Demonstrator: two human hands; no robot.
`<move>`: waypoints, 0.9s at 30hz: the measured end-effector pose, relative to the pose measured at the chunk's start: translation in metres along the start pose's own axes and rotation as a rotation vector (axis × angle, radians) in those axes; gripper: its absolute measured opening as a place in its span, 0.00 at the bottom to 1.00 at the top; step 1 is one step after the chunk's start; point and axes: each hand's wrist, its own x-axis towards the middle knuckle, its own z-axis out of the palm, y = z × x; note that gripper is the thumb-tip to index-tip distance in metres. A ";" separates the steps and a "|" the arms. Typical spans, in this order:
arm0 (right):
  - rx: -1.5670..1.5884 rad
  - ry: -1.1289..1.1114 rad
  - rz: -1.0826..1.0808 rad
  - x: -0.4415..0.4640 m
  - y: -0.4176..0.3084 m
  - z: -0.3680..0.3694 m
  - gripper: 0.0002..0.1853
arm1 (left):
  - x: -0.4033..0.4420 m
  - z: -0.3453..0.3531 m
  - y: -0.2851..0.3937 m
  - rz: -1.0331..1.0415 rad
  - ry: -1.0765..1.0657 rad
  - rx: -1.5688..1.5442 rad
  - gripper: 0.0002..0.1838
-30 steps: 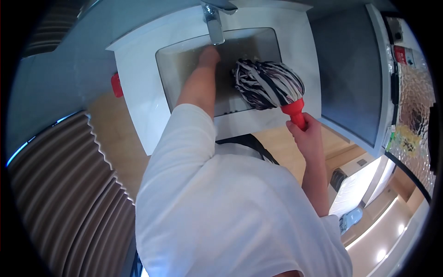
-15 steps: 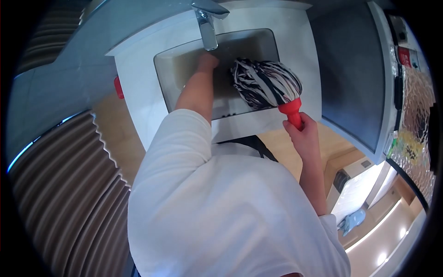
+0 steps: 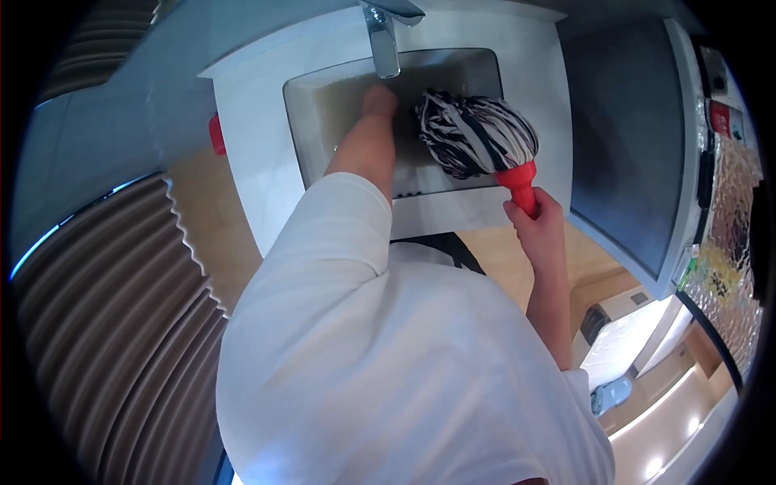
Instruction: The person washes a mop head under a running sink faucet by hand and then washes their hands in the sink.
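Note:
A mop (image 3: 478, 136) with black and white strips and a red collar hangs over the right part of the sink (image 3: 301, 153). My right hand (image 3: 537, 220) is closed around the red collar, just beyond the sink's front edge. Beneath the faucet (image 3: 385, 50), my left hand (image 3: 378, 102) reaches down into the basin. Its fingers are hidden below the wrist and blur into the dim basin, so what it touches cannot be made out. The mop strips lie to the right of my left hand, a short gap apart.
A white countertop (image 3: 252, 153) surrounds the sink. A grey panel (image 3: 622, 129) stands at its right. On the left hang brown pleated folds (image 3: 113, 323), and a red object (image 3: 217, 134) shows beside the counter's left edge.
The whole view has shifted, so the sink, mop and hands appear a little further right and higher. My right hand keeps its hold on the mop, and my left hand stays in the basin.

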 end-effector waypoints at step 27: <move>-0.020 0.060 0.025 -0.031 0.000 0.004 0.11 | 0.005 -0.002 -0.001 0.018 -0.003 0.058 0.20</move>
